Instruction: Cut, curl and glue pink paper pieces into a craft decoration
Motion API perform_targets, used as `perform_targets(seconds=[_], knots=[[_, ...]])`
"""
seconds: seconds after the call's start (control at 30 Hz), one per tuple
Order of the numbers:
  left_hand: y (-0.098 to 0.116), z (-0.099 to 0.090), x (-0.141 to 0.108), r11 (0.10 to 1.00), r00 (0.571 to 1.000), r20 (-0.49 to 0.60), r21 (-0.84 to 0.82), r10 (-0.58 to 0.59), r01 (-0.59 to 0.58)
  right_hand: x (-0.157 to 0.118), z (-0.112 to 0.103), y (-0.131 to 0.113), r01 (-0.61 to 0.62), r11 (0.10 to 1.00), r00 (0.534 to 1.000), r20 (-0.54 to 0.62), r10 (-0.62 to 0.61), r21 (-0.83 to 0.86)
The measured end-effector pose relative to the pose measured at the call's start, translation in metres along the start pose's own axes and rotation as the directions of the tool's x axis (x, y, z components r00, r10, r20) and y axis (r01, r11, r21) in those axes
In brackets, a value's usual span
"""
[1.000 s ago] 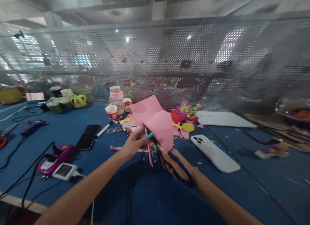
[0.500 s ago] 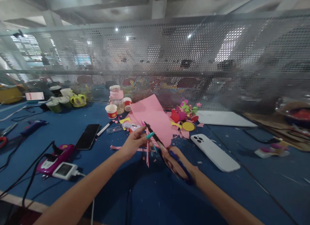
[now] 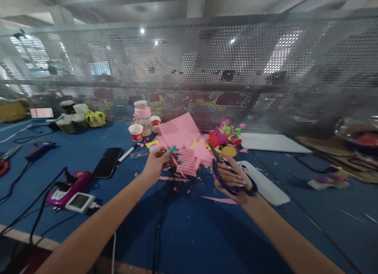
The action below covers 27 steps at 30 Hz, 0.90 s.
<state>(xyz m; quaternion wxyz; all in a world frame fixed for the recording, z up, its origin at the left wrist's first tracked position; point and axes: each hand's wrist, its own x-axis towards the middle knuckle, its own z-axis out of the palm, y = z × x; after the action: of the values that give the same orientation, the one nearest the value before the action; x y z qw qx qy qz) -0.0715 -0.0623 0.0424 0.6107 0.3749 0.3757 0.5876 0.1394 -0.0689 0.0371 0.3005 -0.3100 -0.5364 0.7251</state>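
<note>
Between the fingertips of my left hand (image 3: 158,161) is a thin pink paper strip (image 3: 178,166), pinched and slanting down to the right. My right hand (image 3: 232,177) is closed around the handles of blue-handled scissors (image 3: 219,171), their dark blades pointing up and to the left. Beyond my left hand, a piece of pink paper ruled with lines (image 3: 186,162) lies among scraps. Behind it rests a larger pink sheet (image 3: 180,126). A loose pink strip (image 3: 220,200) lies on the table below the scissors.
A white phone (image 3: 267,183) lies right of my right hand, a black phone (image 3: 108,162) at left. Paper cups (image 3: 136,133) and a pink-topped bottle (image 3: 142,118) stand behind. At left sits a purple power strip (image 3: 69,189) with cables. A perforated metal screen (image 3: 189,69) closes the back.
My right hand and the scissors have moved right, away from my left hand. My left hand has shifted slightly left with the strip. A pink strip now shows below the scissors.
</note>
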Motion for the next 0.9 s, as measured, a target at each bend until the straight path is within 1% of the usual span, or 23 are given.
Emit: perform_targets(seconds=[0.03, 0.07, 0.1, 0.13, 0.2, 0.27, 0.33, 0.4, 0.43, 0.47, 0.5, 0.53, 0.57, 0.6, 0.63, 0.67, 0.7, 0.73, 0.77, 0.83, 0.9], knots=[[0.0, 0.0, 0.0, 1.0, 1.0, -0.019, -0.024, -0.006, 0.006, -0.003, 0.002, 0.0, 0.095, 0.99, 0.992, -0.098, -0.085, 0.105], [0.001, 0.0, 0.0, 0.999, 0.999, -0.037, -0.046, -0.011, 0.01, -0.006, 0.004, 0.0, 0.197, 0.958, 0.967, -0.203, -0.154, 0.207], [0.001, 0.0, 0.0, 0.998, 0.999, -0.053, -0.065, -0.015, 0.011, -0.009, 0.006, -0.002, 0.279, 0.917, 0.936, -0.294, -0.194, 0.283], [0.001, 0.0, 0.001, 0.997, 0.998, -0.067, -0.082, -0.017, 0.012, -0.011, 0.008, -0.003, 0.328, 0.882, 0.913, -0.353, -0.205, 0.338], [0.0, -0.001, 0.002, 0.992, 0.995, -0.097, -0.124, -0.02, 0.007, -0.014, 0.01, -0.008, 0.333, 0.86, 0.907, -0.381, -0.18, 0.386], [0.0, -0.002, 0.003, 0.985, 0.992, -0.129, -0.173, -0.016, -0.007, -0.013, 0.009, -0.012, 0.27, 0.885, 0.926, -0.354, -0.13, 0.379], [-0.001, -0.004, 0.005, 0.977, 0.988, -0.155, -0.212, -0.012, -0.021, -0.01, 0.009, -0.013, 0.179, 0.935, 0.951, -0.297, -0.084, 0.308], [-0.002, -0.006, 0.006, 0.972, 0.985, -0.172, -0.234, -0.013, -0.028, -0.006, 0.009, -0.009, 0.13, 0.975, 0.958, -0.277, -0.076, 0.18], [-0.003, -0.007, 0.006, 0.97, 0.984, -0.179, -0.243, -0.015, -0.029, -0.005, 0.009, -0.006, 0.13, 0.987, 0.948, -0.303, -0.095, 0.096], [-0.003, -0.007, 0.007, 0.967, 0.983, -0.185, -0.252, -0.018, -0.03, -0.004, 0.009, -0.003, 0.133, 0.991, 0.926, -0.356, -0.127, -0.007], [-0.004, -0.008, 0.007, 0.965, 0.982, -0.189, -0.26, -0.019, -0.031, -0.004, 0.009, 0.001, 0.127, 0.982, 0.89, -0.422, -0.174, -0.137], [-0.004, -0.008, 0.007, 0.963, 0.981, -0.192, -0.267, -0.02, -0.033, -0.004, 0.009, 0.004, 0.098, 0.949, 0.849, -0.473, -0.236, -0.298], [-0.004, -0.008, 0.007, 0.961, 0.981, -0.193, -0.274, -0.019, -0.035, -0.004, 0.008, 0.007, 0.045, 0.88, 0.812, -0.496, -0.308, -0.473], [-0.004, -0.008, 0.007, 0.959, 0.981, -0.192, -0.28, -0.018, -0.037, -0.004, 0.008, 0.008, -0.019, 0.766, 0.788, -0.481, -0.385, -0.643], [-0.004, -0.008, 0.007, 0.958, 0.981, -0.192, -0.285, -0.016, -0.04, -0.005, 0.007, 0.009, -0.085, 0.62, 0.783, -0.437, -0.442, -0.78], [-0.004, -0.008, 0.007, 0.956, 0.981, -0.194, -0.291, -0.014, -0.044, -0.005, 0.007, 0.009, -0.142, 0.464, 0.795, -0.38, -0.472, -0.874], [-0.004, -0.008, 0.007, 0.954, 0.98, -0.196, -0.295, -0.012, -0.048, -0.005, 0.007, 0.009, -0.186, 0.319, 0.816, -0.327, -0.477, -0.929], [-0.004, -0.008, 0.007, 0.953, 0.98, -0.199, -0.3, -0.011, -0.05, -0.005, 0.008, 0.009, -0.221, 0.198, 0.84, -0.289, -0.46, -0.955], [-0.004, -0.008, 0.007, 0.951, 0.979, -0.203, -0.304, -0.012, -0.051, -0.004, 0.009, 0.008, -0.244, 0.102, 0.864, -0.264, -0.429, -0.964], [-0.005, -0.009, 0.007, 0.95, 0.978, -0.209, -0.307, -0.02, -0.046, -0.003, 0.012, 0.008, -0.258, -0.036, 0.909, -0.23, -0.347, -0.966], [-0.005, -0.009, 0.008, 0.951, 0.976, -0.214, -0.307, -0.032, -0.036, -0.003, 0.014, 0.008, -0.255, -0.113, 0.932, -0.213, -0.292, -0.96]])
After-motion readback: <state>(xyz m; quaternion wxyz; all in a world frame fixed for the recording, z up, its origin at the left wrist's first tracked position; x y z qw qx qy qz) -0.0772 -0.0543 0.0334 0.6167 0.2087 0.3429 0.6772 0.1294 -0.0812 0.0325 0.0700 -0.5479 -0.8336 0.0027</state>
